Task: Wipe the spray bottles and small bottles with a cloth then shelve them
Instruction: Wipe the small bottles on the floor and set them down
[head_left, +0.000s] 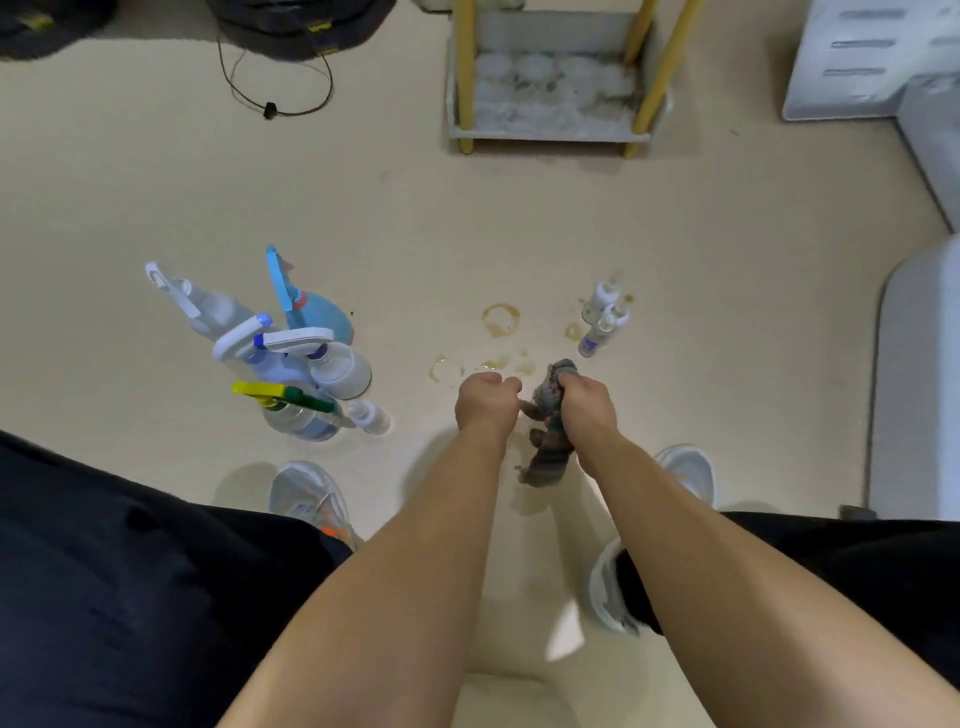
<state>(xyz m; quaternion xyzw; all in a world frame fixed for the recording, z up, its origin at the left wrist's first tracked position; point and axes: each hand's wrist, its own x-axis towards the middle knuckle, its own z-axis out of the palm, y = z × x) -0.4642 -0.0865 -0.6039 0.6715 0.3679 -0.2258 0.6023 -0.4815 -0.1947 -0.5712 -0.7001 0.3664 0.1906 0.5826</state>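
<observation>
My right hand (584, 408) grips a grey striped cloth (551, 441) that hangs down towards the floor. My left hand (485, 402) is curled right beside it, pinching a corner of the same cloth. Several spray bottles (291, 358) stand in a cluster on the floor to the left: a clear one, a blue one, white-triggered ones and one with a yellow trigger (296, 410). A small bottle (371, 415) stands beside that cluster. Two small white bottles (602, 322) stand on the floor ahead right of my hands.
A low shelf unit (550, 127) with yellow legs and a dusty bottom board stands farther ahead. Brownish ring stains (500, 319) mark the floor before my hands. A dark bag and cord (280, 78) lie far left. White furniture (919, 364) is at the right. My shoes (309, 493) are below.
</observation>
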